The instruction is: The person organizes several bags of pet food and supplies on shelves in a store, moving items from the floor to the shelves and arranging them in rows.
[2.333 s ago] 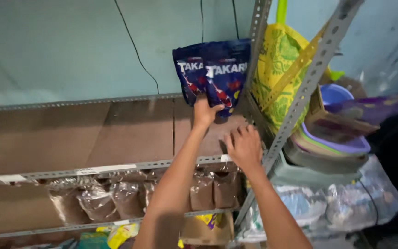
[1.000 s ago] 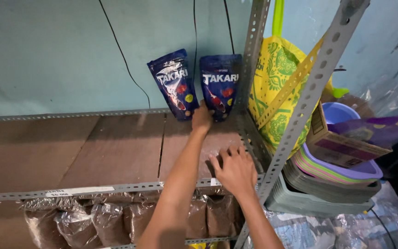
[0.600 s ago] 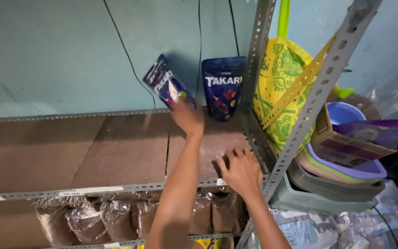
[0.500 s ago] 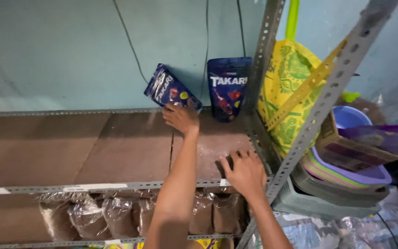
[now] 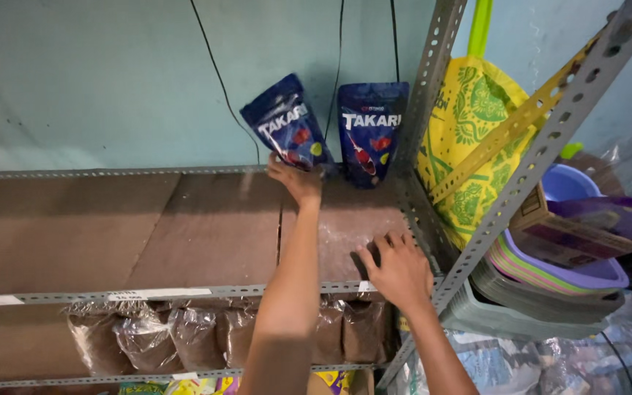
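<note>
The tilted dark-blue foil pouch [image 5: 284,124] has shifted left; left hand [image 5: 298,178] apparently grips its base, right hand [image 5: 400,269] rests open on the brown shelf [image 5: 206,234]; standing it upright remains.

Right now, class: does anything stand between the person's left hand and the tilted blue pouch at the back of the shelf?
Nothing visible does. The left hand is already at the bottom edge of the tilted blue pouch. The second blue pouch stands to its right, apart. The right hand rests on the wooden shelf, nearer the front.
</note>
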